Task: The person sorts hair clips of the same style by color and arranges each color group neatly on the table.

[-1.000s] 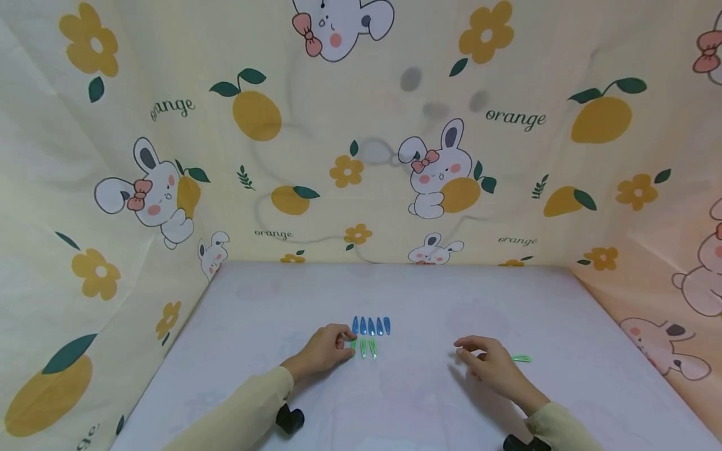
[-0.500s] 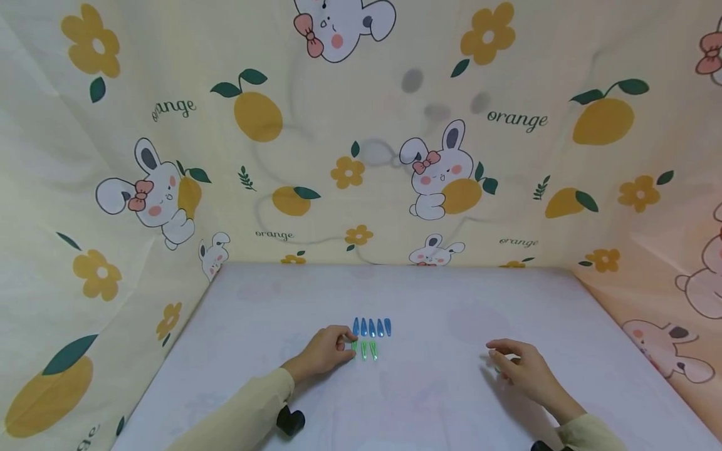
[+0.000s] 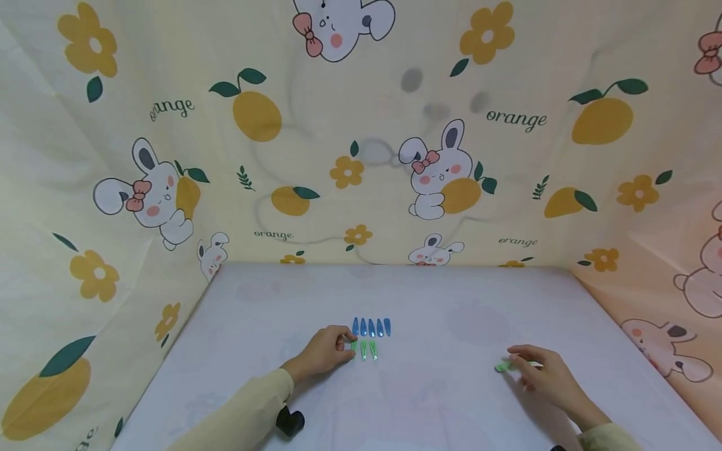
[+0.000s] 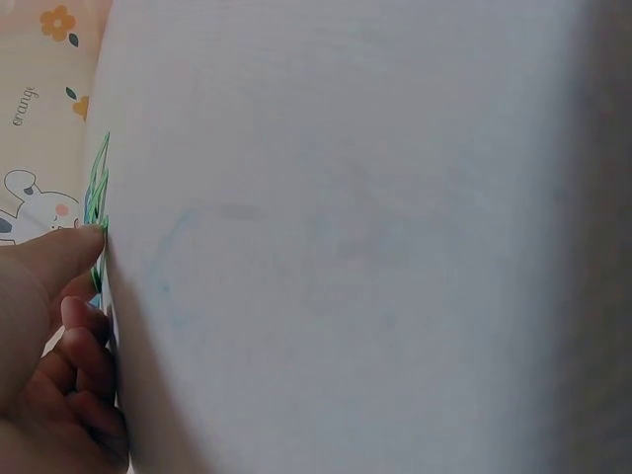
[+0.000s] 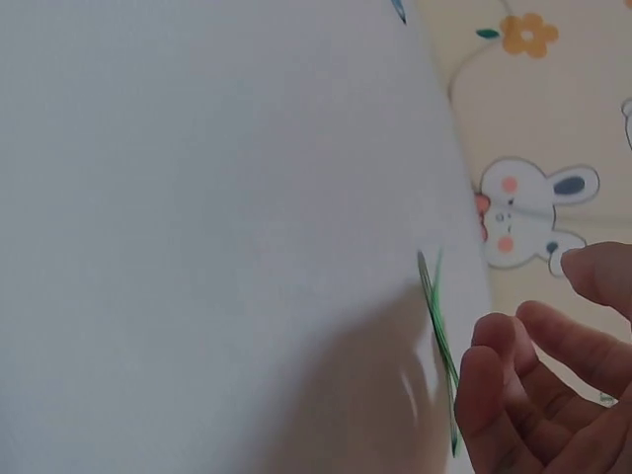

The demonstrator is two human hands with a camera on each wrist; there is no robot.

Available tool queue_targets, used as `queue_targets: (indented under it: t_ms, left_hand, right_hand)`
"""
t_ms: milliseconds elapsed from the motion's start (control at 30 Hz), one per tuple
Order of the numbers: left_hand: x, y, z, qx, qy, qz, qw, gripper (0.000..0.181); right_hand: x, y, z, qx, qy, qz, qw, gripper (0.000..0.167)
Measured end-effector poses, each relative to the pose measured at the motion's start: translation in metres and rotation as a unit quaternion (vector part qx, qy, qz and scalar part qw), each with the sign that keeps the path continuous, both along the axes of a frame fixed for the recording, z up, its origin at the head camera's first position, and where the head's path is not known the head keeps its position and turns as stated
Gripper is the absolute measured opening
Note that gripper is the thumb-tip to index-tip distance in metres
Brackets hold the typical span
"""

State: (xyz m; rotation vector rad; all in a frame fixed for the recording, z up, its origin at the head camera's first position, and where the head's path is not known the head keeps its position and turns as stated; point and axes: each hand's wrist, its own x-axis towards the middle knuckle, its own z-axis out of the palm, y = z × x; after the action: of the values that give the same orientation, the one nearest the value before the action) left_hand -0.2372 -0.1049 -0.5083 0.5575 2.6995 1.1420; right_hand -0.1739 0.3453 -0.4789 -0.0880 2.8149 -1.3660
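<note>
Several blue snap hair clips [image 3: 371, 327] lie side by side in a row on the table. Below them is a shorter row of green snap hair clips [image 3: 364, 350]. My left hand [image 3: 323, 354] pinches the leftmost green clip between thumb and index finger; the left wrist view shows the thumb [image 4: 74, 252] against it. On the right, my right hand [image 3: 544, 374] hovers over loose green hair clips [image 3: 502, 367], partly hiding them. In the right wrist view its fingers are spread loosely apart beside the green clips [image 5: 440, 331], holding nothing.
The white table [image 3: 429, 401] is backed by a cream curtain [image 3: 316, 188] printed with rabbits, oranges and flowers, which also runs down both sides. A black wrist camera mount [image 3: 290, 421] sits by the left sleeve.
My right hand has moved rightward from the middle-right of the table to over the loose green clips. The left hand has stayed at the leftmost green clip.
</note>
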Motion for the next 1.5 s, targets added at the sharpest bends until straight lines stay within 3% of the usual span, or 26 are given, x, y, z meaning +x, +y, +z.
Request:
queue_targets:
  t_ms: [333,867,1033,1267,1500]
  left_hand:
    - [0.000,0.000,0.001,-0.003,0.003,0.000,1.0000,0.026]
    - [-0.001,-0.002,0.000,-0.003,0.001,0.000,1.0000,0.026]
    - [0.000,-0.002,0.000,-0.003,-0.001,0.001,1.0000,0.026]
    - [-0.002,-0.001,-0.002,-0.002,-0.006,0.002,1.0000,0.027]
    - [-0.001,-0.001,-0.001,0.004,-0.007,0.001,1.0000,0.027]
  right_hand:
    - [-0.003,0.021,0.001,0.022,-0.064,0.000,0.9977,0.044]
    - [-0.021,0.016,-0.005,0.046,-0.063,-0.035,0.9964,0.056]
    - [-0.033,0.011,-0.008,0.070,-0.053,-0.047,0.9950,0.055]
    - [-0.040,0.002,-0.003,0.144,-0.037,-0.053,0.9875,0.051]
    - [-0.042,0.001,-0.005,0.144,-0.029,-0.052,0.9878,0.043]
